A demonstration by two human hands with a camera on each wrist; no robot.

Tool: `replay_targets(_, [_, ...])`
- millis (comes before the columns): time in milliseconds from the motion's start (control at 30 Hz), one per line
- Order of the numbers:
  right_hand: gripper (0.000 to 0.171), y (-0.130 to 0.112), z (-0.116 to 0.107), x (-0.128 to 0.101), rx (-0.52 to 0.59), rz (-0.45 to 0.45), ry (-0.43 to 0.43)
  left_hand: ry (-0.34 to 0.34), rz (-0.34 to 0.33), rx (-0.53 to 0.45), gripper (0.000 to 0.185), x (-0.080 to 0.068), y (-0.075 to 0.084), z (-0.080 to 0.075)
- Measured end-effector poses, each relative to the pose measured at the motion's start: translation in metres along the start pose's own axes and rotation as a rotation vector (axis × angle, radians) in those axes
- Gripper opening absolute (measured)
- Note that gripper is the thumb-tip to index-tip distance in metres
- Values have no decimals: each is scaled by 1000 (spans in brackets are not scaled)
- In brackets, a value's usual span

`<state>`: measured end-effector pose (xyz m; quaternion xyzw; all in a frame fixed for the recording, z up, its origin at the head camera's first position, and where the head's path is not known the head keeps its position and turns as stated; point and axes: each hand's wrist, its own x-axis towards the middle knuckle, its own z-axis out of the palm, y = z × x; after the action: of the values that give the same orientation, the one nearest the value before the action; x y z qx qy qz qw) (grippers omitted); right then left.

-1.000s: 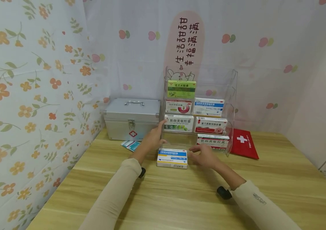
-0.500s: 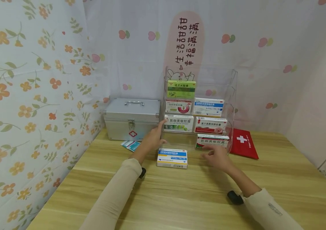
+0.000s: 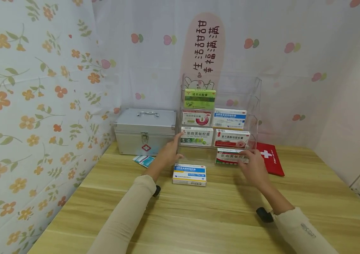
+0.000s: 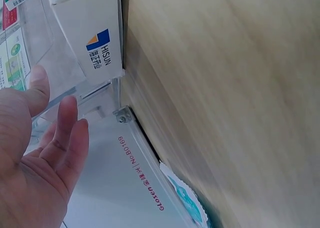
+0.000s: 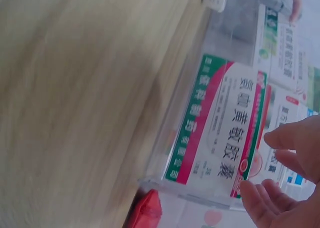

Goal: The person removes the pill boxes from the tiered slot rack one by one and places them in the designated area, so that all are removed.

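Note:
My left hand [image 3: 168, 152] rests at the left side of a clear acrylic rack [image 4: 75, 91]. Its thumb and fingers stand apart at the rack's edge. On the lowest tier at right stands a white, green and red medicine box [image 5: 215, 123]. My right hand [image 3: 253, 167] is at that box's upper right corner, covering its right end in the head view; a gap shows between thumb and fingers in the right wrist view. In front of the rack's lower left lies a blue and white medicine box [image 3: 189, 175], with neither hand on it.
Higher tiers bear several medicine boxes, including a green box [image 3: 200, 99] at top left. A silver first-aid case [image 3: 145, 132] stands left of the rack, with teal and white packets [image 3: 144, 161] before it. A red first-aid pouch [image 3: 272, 160] lies at right.
My right hand has moved right and up, from beside the blue and white box to the upper right corner of the lowest-tier box. My left hand has stayed at the rack.

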<state>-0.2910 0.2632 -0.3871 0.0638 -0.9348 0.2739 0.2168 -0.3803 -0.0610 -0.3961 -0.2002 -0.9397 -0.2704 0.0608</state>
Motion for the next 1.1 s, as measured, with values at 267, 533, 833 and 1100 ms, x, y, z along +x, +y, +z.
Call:
replay_targets(267, [25, 11, -4, 7, -68, 21, -10, 1, -5, 1, 102, 0, -1, 2])
replay_targets(533, [26, 15, -7, 16, -143, 16, -90, 7, -11, -11, 102, 0, 1, 2])
replay_targets(833, [27, 18, -4, 23, -174, -25, -119, 9, -7, 10, 103, 0, 4, 2])
replay_targets(1100, [27, 30, -1, 30, -93, -103, -202, 7, -23, 16, 102, -2, 3, 0])
